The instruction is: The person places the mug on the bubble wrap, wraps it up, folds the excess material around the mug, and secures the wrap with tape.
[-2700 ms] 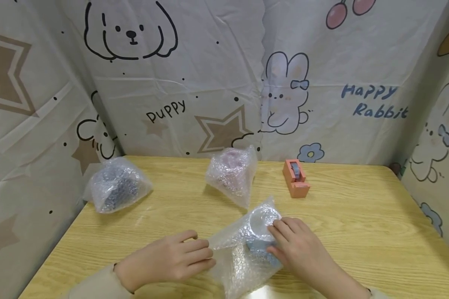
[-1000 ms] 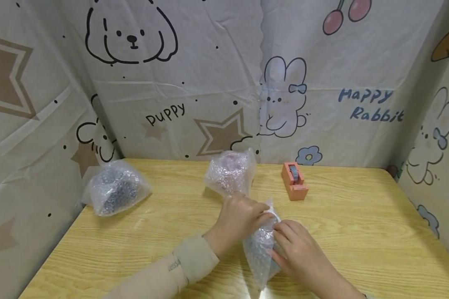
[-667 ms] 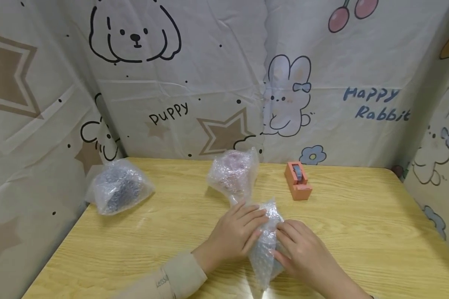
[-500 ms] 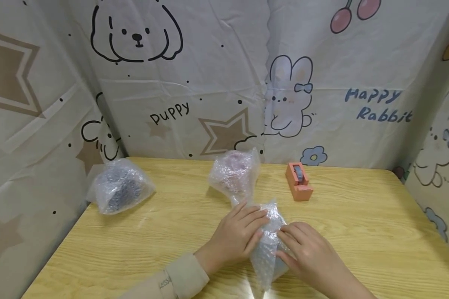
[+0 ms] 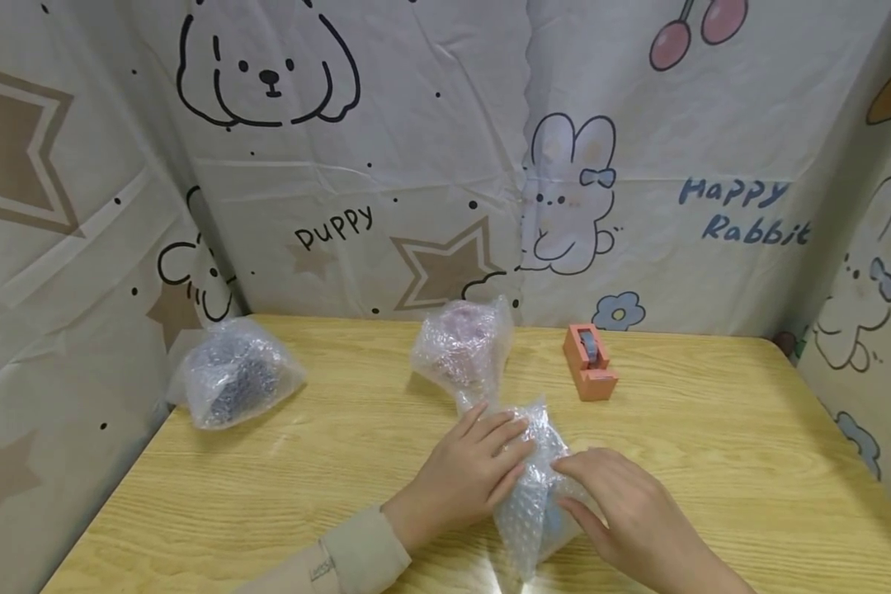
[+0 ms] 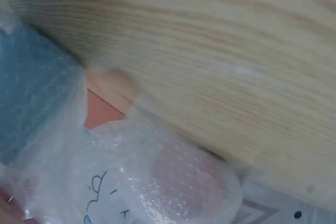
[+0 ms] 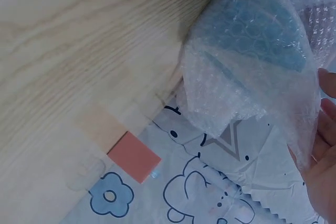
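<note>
Between the hands, near the front of the table, is a light blue item in bubble wrap (image 5: 523,503); folded layers blur its shape. My left hand (image 5: 464,478) rests over the left side of the wrap with its fingers extended. My right hand (image 5: 631,507) is at the wrap's right edge, thumb and forefinger spread apart with nothing pinched between them. In the right wrist view, the blue item (image 7: 252,30) shows through the clear bubbles. The left wrist view has its blue side (image 6: 31,93) at the left edge.
Just behind the left hand stands a bubble-wrapped pink item (image 5: 460,342). A bubble-wrapped dark item (image 5: 238,375) sits at the table's left edge. An orange tape dispenser (image 5: 589,363) stands at the back right. A printed cloth (image 5: 431,148) encloses the table (image 5: 713,429).
The left hand has come over from the left, folding the wrap across the blue item, and now lies on it. The right hand has loosened its fingers and shifted slightly right.
</note>
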`<state>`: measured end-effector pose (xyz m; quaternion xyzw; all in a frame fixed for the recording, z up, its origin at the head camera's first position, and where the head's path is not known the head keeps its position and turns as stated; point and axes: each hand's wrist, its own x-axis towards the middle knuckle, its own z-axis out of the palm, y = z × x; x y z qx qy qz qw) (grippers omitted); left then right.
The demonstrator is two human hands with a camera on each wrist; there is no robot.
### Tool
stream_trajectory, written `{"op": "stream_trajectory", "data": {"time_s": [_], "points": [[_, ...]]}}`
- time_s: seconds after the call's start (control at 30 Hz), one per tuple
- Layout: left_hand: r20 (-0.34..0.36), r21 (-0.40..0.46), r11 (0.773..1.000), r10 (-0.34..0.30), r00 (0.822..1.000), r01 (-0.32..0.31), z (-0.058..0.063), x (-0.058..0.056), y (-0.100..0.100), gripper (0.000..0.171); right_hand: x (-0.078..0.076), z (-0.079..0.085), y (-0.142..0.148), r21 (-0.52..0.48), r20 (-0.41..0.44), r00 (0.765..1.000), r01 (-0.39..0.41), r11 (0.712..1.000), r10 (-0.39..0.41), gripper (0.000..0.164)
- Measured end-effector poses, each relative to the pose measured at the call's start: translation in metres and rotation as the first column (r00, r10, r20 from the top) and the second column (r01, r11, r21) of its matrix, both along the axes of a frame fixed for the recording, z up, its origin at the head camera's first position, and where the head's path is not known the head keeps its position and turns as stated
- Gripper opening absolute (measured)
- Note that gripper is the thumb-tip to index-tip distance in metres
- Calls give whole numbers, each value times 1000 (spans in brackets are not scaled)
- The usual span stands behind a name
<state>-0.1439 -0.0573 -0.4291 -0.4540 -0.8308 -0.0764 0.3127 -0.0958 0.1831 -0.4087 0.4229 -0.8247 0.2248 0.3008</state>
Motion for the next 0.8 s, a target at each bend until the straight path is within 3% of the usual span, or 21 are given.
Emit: {"op": "stream_trajectory", "data": {"time_s": [0.3,0.53,0.8], "points": [[118,108,993,-54,991,41,-2,2,-2,41,-13,-7,-7,-90,-118,991,-75,993,64,39],[260,95,994,-84,962,61,-4,5,-5,43,-24,-6,-6,-114,-174,985,-37,993,16,42],[205,-40,990,-127,971,138,-4,-6,-7,45,-25,-13,-4,-145,-265,963,16,989,-54,39]]}}
